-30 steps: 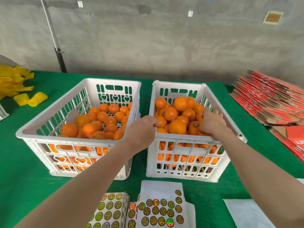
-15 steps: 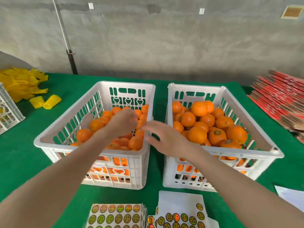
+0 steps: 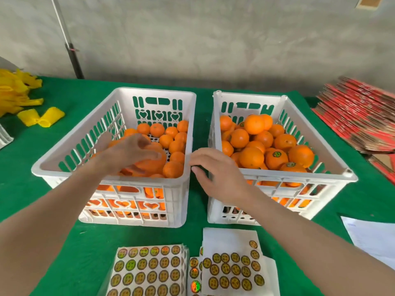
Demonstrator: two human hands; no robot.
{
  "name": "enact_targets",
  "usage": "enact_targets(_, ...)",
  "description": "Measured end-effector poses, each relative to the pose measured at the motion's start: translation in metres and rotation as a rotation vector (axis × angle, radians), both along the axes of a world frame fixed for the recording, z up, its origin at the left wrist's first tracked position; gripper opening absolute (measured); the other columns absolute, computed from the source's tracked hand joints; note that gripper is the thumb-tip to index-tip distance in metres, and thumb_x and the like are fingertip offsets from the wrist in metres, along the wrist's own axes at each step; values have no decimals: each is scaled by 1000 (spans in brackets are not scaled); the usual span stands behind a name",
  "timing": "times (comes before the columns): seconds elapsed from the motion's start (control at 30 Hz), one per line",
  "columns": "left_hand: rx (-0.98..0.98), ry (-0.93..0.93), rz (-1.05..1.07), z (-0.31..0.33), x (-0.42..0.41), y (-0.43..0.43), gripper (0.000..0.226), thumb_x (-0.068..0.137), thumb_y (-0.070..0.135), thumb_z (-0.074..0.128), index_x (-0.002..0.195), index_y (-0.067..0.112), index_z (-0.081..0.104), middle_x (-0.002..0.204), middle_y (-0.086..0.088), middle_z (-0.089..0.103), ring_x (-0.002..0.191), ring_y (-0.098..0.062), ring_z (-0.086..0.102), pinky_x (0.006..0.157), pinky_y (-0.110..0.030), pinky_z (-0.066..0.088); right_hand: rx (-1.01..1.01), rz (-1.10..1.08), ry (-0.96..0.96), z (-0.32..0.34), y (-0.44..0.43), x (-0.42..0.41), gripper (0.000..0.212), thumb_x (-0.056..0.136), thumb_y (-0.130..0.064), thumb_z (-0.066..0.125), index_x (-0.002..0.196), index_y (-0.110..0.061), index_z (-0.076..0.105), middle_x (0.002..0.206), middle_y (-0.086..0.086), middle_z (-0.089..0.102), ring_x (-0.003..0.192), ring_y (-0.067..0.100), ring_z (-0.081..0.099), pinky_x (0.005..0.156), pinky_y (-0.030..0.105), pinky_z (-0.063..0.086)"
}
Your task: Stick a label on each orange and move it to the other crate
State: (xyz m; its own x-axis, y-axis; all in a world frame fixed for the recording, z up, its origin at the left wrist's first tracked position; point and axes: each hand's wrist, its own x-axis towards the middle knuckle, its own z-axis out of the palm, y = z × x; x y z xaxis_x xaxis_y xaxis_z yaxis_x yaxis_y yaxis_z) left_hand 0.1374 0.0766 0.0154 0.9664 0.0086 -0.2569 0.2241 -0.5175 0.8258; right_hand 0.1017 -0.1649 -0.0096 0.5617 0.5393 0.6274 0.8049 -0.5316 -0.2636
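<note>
Gripping a round orange (image 3: 154, 162): left hand (image 3: 128, 153), slatted white plastic crate (image 3: 156, 92) | right hand (image 3: 215, 174) spread, holding nothing

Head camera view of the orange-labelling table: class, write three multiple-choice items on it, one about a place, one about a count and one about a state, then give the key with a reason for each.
1. Where do the sticker sheets lie?
A. inside a crate
B. on the green cloth, nearer the person than the crates
C. on the wall

2. How many crates hold oranges?
A. one
B. two
C. three

3. What is the left hand doing?
A. lying flat on the cloth
B. peeling a sticker
C. gripping an orange in the left crate

Key:
1 B, the sheets lie on the cloth at the near edge.
2 B, the left crate and the right crate both hold fruit.
3 C, its fingers curl round one orange on the pile.
</note>
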Motion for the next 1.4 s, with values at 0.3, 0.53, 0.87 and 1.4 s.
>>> enact_targets(0.3,-771,-109,-137,12,-87,-60,59,56,9,76,111,27,66,112,2,64,101,-20,64,79,-29,52,-245,-510,651,-133,-109,-57,18,91,-10,49,83,-4,64,88,9,64,81,21,59,75,34,50)
enact_targets(0.53,-887,316,124,-75,-131,-144,62,64,25,74,119,13,50,122,-13,55,102,-26,54,74,-27,45,-249,-825,1092,-158,-135,-57,50,91,-31,51,134,-9,36,111,5,62,76,15,57,63,25,45)
enact_targets(0.87,-847,417,219,-120,-132,-177,31,77,6,71,103,7,54,115,-16,53,103,-31,57,67,-36,60,507,-497,1120,-151,-127,-83,30,82,7,61,80,-22,58,80,2,56,68,11,54,59,12,47)
enact_targets(1.4,-542,461,-74,-102,-103,-190,39,81,16,72,114,4,54,117,-19,51,97,-33,60,66,-33,60,466,-325,790,-144,-130,-112,21,80,2,70,79,-19,73,71,-11,61,66,-3,54,66,11,44)
